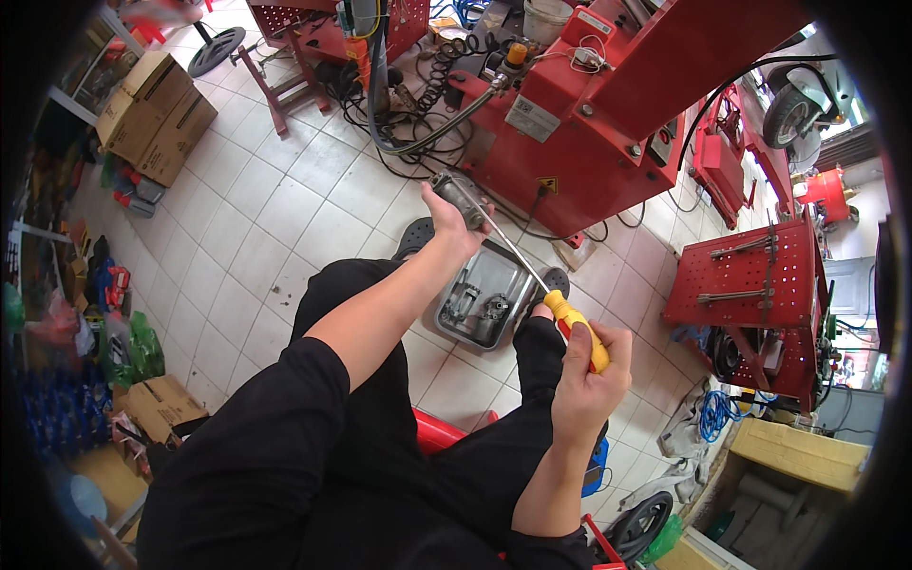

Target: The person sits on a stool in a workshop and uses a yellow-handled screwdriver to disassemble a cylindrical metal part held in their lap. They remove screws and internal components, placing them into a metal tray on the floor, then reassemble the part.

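Note:
My left hand (452, 220) is wrapped round a grey cylindrical metal part (464, 198), raised above the floor ahead of me. In my right hand (594, 385) is a long screwdriver (568, 321) with a yellow and red handle. Its thin shaft slants up and left to the metal part; whether the tip touches it or sits in a screw is too small to tell. Below, between my feet, a grey metal tray (460, 336) rests on the tiles. Several small metal parts (494, 307) lie in it.
A large red machine (579, 142) stands just ahead, with hoses and black cables (446, 142) on the floor. To the right is a red perforated cabinet (746, 294) with wrenches. Cardboard boxes (157, 119) stand at left. A red seat (437, 432) shows beneath me.

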Demonstrator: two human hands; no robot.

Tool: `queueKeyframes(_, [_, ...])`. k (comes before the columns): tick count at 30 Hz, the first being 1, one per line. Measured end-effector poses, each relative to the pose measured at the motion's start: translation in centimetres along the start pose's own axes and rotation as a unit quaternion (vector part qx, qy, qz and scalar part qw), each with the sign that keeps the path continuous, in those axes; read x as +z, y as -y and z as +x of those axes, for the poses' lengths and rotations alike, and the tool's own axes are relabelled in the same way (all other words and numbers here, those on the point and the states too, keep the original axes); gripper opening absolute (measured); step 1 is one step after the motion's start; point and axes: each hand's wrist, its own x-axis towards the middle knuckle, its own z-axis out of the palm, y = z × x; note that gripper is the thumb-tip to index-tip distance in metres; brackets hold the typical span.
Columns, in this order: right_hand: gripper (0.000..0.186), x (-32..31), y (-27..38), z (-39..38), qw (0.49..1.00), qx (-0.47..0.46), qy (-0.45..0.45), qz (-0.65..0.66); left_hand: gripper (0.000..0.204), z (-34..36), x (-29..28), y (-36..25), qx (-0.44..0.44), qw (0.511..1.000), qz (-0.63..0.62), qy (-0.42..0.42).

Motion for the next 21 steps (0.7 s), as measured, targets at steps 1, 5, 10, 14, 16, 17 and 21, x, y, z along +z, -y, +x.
queueKeyframes(1, [0.017, -0.1, 0.0, 0.1, 0.999, -0.030, 0.005, -0.027, 0.074, 0.0, 0.0, 0.0, 0.000, 1.000, 0.007, -0.001])
queueKeyframes(5, [0.018, -0.4, 0.0, 0.3, 0.987, -0.135, 0.022, -0.088, 0.074, 0.1, -0.2, 0.1, 0.001, 1.000, 0.027, -0.004])
queueKeyframes(10, [0.017, -0.8, 1.6, 0.3, 0.993, -0.041, 0.016, -0.113, 0.075, -0.3, 0.1, 0.5, 0.007, 0.999, 0.034, -0.002])
queueKeyframes(14, [0.016, -1.6, 2.8, 0.4, 0.983, 0.069, 0.042, -0.163, 0.074, -0.4, 0.1, 0.6, 0.006, 1.000, 0.030, 0.001])
queueKeyframes(16, [0.016, -1.5, 2.5, 0.4, 0.987, 0.054, 0.043, -0.145, 0.074, -0.2, -0.1, 0.5, 0.003, 1.000, 0.028, 0.010])
queueKeyframes(17, [0.017, -1.3, 2.3, 0.4, 0.992, 0.026, 0.033, -0.122, 0.074, -0.2, -0.1, 0.4, 0.001, 1.000, 0.028, 0.014])
queueKeyframes(21, [0.020, -1.0, 1.4, 0.3, 0.994, -0.065, 0.003, -0.082, 0.074, -0.4, 0.1, 0.5, -0.013, 0.999, 0.033, 0.016])
